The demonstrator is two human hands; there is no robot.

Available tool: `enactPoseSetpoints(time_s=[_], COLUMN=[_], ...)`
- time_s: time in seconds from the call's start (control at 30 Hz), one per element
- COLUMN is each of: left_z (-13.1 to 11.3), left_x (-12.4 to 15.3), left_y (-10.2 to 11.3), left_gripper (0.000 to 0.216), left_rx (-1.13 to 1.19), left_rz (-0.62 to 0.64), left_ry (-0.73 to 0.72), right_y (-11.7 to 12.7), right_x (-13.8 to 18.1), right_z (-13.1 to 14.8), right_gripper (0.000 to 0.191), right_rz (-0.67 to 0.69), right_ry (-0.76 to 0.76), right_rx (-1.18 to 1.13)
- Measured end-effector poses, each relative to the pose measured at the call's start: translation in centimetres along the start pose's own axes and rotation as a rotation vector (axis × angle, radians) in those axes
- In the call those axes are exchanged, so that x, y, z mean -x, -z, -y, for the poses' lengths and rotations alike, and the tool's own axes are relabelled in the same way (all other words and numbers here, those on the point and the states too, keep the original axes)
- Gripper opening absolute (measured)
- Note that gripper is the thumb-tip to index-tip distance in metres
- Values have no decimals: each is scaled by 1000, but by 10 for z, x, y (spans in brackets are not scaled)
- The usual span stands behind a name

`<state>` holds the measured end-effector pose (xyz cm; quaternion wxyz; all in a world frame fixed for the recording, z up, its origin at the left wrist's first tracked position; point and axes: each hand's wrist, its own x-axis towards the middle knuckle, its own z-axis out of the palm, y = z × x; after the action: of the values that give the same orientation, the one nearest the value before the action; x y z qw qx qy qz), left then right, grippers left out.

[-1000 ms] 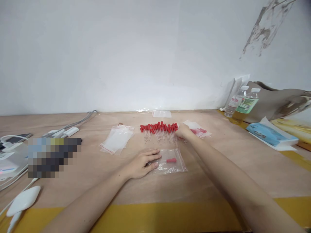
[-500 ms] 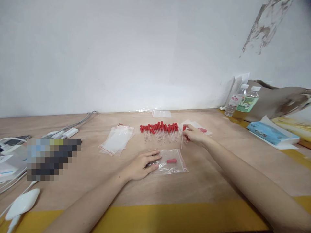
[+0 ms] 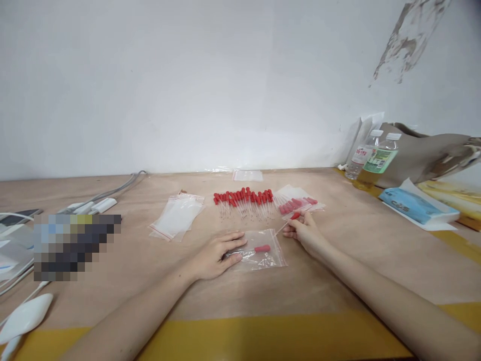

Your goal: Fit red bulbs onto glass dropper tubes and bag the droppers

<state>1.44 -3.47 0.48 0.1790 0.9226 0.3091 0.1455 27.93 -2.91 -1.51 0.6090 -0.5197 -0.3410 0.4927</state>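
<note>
My right hand is closed on a dropper with a red rubber bulb. Its thin clear tube slants down to the left, the end close to the right edge of a clear zip bag. Inside that bag lies one dropper, red bulb to the right. My left hand rests flat on the bag's left end, fingers spread and holding nothing. Behind the bag is a row of loose droppers, bulbs pointing away from me. Bagged droppers are piled behind my right hand.
A stack of flat zip bags lies to the left, with another bag by the wall. Cables, a white charger and a blurred-out item stand at far left. Two bottles, a tissue pack and a grey bag are at right.
My right hand has drawn the dropper away from the row toward me, tipping it from upright to slanted. The bagged pile behind it now shows more. My left hand has stayed on the bag.
</note>
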Motion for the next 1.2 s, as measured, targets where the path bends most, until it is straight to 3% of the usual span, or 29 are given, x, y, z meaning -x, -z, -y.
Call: enactPoseSetpoints(time_s=[0.2,0.37,0.47,0.73,0.87,0.97,1.03,1.1,1.2], left_z=[-3,-2,-1,-1,-1,-1,0,1,1], left_x=[-2,-2,-2,-2,-2,-2,-1,-1,0], left_y=[0,-2,-2,-3,-3,-2,-3,-3,-3], left_gripper=[46,46,45,43,44,43,42,43,43], left_rx=[-22,-41,-46,-38,-45,-49,-50,-57,-84], left_rz=[-59,-58,-42,-41,-42,-36,-33,-28,-10], left_ry=[-10,-1,14,4,-1,3,1,0,5], right_y=[-2,2,2,-13,-12,-7,-3,0,3], right_x=[13,15,10,17,22,20,17,12,0], right_z=[1,0,-1,0,4,3,2,2,9], right_gripper=[24,27,26,35,36,35,35,32,20], right_rz=[131,416,509,613,675,719,705,595,296], right_ry=[-101,-2,10,84,68,6,-20,43,364], right_rx=[-58,236,358,371,289,352,423,515,785])
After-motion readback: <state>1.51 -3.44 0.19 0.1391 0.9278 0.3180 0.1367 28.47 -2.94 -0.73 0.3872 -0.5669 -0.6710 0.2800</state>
